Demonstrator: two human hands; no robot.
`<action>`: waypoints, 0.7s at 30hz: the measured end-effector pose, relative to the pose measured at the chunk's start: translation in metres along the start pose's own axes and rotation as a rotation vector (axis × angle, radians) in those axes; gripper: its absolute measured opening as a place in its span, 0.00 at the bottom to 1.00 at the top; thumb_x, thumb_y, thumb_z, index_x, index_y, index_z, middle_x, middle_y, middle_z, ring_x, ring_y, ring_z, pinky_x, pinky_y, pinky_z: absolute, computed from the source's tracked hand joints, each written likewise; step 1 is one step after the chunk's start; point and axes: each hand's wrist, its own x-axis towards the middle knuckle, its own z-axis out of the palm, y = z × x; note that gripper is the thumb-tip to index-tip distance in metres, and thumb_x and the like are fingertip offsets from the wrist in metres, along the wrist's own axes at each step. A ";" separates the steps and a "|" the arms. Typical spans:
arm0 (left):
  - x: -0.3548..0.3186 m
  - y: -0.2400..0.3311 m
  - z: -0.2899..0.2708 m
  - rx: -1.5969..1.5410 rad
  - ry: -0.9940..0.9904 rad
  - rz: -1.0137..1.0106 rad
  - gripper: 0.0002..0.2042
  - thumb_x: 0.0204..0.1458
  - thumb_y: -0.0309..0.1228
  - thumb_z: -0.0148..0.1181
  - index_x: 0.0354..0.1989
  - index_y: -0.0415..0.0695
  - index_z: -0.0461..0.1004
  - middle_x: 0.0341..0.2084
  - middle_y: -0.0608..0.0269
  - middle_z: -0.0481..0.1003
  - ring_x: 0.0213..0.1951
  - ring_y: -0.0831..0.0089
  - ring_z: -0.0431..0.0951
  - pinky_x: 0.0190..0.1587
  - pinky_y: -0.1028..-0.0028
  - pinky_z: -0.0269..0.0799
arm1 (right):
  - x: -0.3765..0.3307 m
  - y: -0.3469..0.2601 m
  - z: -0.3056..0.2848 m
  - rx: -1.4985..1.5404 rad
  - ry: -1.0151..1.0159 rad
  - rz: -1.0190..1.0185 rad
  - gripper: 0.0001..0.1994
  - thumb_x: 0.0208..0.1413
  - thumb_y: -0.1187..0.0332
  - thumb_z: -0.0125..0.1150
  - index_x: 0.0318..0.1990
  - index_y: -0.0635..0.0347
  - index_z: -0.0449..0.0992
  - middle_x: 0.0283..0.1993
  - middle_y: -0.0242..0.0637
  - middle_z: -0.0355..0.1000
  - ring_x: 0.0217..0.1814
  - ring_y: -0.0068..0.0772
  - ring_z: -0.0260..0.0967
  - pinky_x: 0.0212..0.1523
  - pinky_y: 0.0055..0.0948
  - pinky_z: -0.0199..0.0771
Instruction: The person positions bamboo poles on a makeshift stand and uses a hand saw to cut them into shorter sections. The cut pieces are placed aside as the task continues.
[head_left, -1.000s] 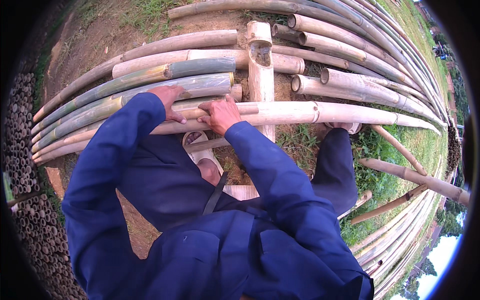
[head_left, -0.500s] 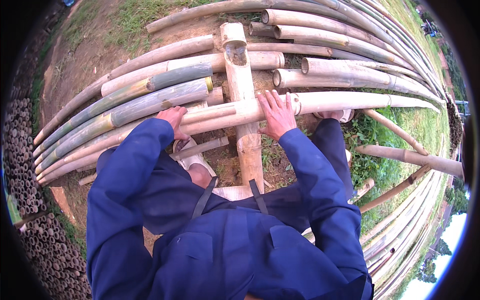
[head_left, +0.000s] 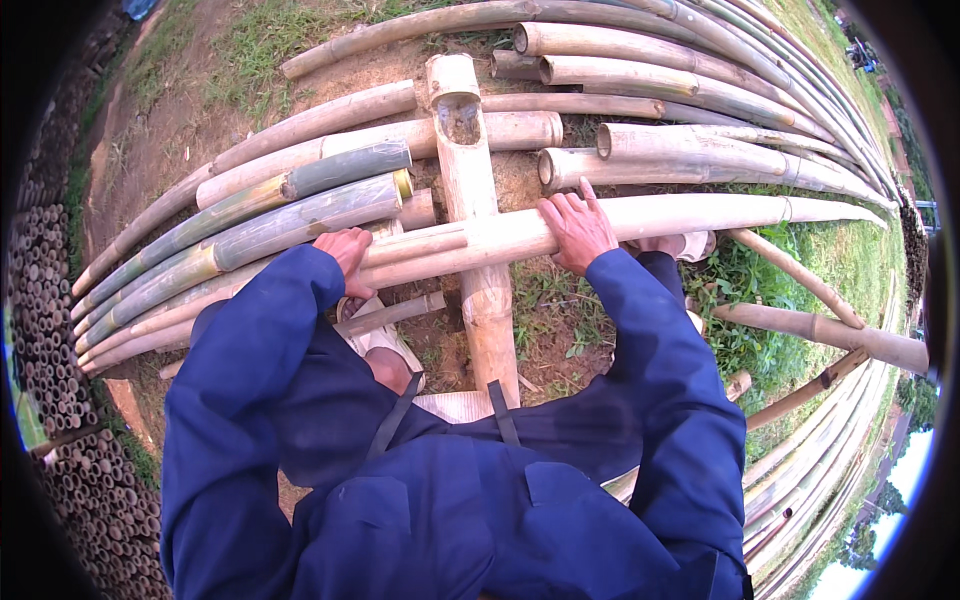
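Note:
A long pale bamboo pole (head_left: 508, 238) lies crosswise in front of me, over a thick bamboo beam (head_left: 466, 185) that has a notch cut near its far end. My left hand (head_left: 345, 258) is closed around the pole left of the beam, where a narrow strip (head_left: 425, 243) lies along its top and ends in a step. To the right of the beam, my right hand (head_left: 580, 230) curls over the pole from above, one finger raised. The palms and the undersides of both grips are hidden.
Several bamboo poles (head_left: 310, 195) lie at the left, greenish ones among them, and more (head_left: 690, 150) at the far right. Slanting bamboo supports (head_left: 830, 330) stand at the right. Stacked bamboo ends (head_left: 105, 500) fill the left edge. My feet are below the pole.
My right hand has shifted right along the pole, and its fingers, flat and spread before, now curl over it. My left hand keeps its place. The view has shifted slightly.

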 end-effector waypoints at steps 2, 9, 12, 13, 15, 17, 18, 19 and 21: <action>0.013 0.015 -0.001 0.012 0.030 0.055 0.40 0.32 0.50 0.79 0.51 0.35 0.72 0.46 0.44 0.77 0.52 0.46 0.78 0.54 0.56 0.74 | -0.007 0.018 -0.002 -0.026 -0.039 0.014 0.38 0.35 0.61 0.81 0.58 0.49 0.69 0.51 0.31 0.69 0.63 0.36 0.67 0.81 0.53 0.41; 0.068 0.088 -0.018 -0.015 -0.038 0.040 0.37 0.35 0.49 0.78 0.48 0.33 0.72 0.43 0.40 0.78 0.47 0.45 0.80 0.50 0.55 0.77 | -0.043 0.087 -0.013 -0.084 -0.128 0.110 0.41 0.33 0.67 0.82 0.60 0.49 0.67 0.53 0.31 0.70 0.64 0.35 0.68 0.82 0.51 0.42; 0.077 0.100 -0.017 0.000 0.030 0.137 0.35 0.36 0.50 0.78 0.45 0.33 0.73 0.45 0.40 0.78 0.49 0.46 0.80 0.51 0.56 0.77 | -0.056 0.097 0.000 -0.025 -0.143 0.156 0.46 0.34 0.68 0.81 0.66 0.53 0.64 0.64 0.36 0.66 0.73 0.41 0.60 0.83 0.51 0.37; 0.076 0.099 -0.016 -0.005 0.033 0.143 0.35 0.36 0.49 0.78 0.45 0.33 0.73 0.44 0.41 0.78 0.49 0.46 0.80 0.51 0.56 0.77 | -0.062 0.096 0.001 -0.018 -0.074 0.143 0.44 0.38 0.67 0.79 0.68 0.51 0.63 0.67 0.40 0.64 0.74 0.44 0.59 0.82 0.53 0.40; 0.076 0.095 -0.015 -0.009 0.058 0.137 0.34 0.36 0.49 0.78 0.44 0.32 0.73 0.44 0.41 0.78 0.49 0.47 0.80 0.51 0.57 0.77 | -0.075 0.078 -0.028 0.149 0.046 0.315 0.46 0.43 0.64 0.79 0.72 0.50 0.59 0.74 0.45 0.57 0.77 0.50 0.55 0.81 0.55 0.43; 0.078 0.096 -0.014 -0.006 0.046 0.112 0.39 0.36 0.49 0.79 0.52 0.35 0.70 0.46 0.42 0.78 0.51 0.46 0.80 0.53 0.56 0.76 | -0.110 0.071 -0.050 0.223 0.185 0.446 0.46 0.46 0.62 0.78 0.73 0.49 0.59 0.76 0.49 0.53 0.77 0.56 0.54 0.79 0.57 0.48; 0.078 0.096 -0.012 -0.016 0.063 0.116 0.40 0.36 0.49 0.79 0.55 0.37 0.69 0.47 0.42 0.77 0.51 0.46 0.79 0.54 0.55 0.76 | -0.136 0.071 -0.054 0.272 0.289 0.505 0.45 0.46 0.63 0.78 0.72 0.51 0.60 0.75 0.51 0.55 0.77 0.57 0.54 0.77 0.58 0.51; 0.079 0.100 -0.013 -0.024 0.077 0.139 0.42 0.36 0.49 0.79 0.58 0.38 0.68 0.48 0.42 0.77 0.52 0.46 0.79 0.55 0.55 0.76 | -0.170 0.066 -0.061 0.254 0.413 0.580 0.42 0.46 0.63 0.79 0.69 0.54 0.63 0.72 0.52 0.58 0.74 0.57 0.57 0.74 0.54 0.58; 0.079 0.100 -0.015 -0.009 0.061 0.077 0.47 0.34 0.50 0.80 0.63 0.43 0.64 0.50 0.42 0.77 0.53 0.44 0.79 0.55 0.53 0.75 | -0.234 0.057 -0.063 0.227 0.604 0.737 0.32 0.46 0.67 0.79 0.59 0.59 0.70 0.64 0.48 0.66 0.65 0.53 0.66 0.64 0.46 0.69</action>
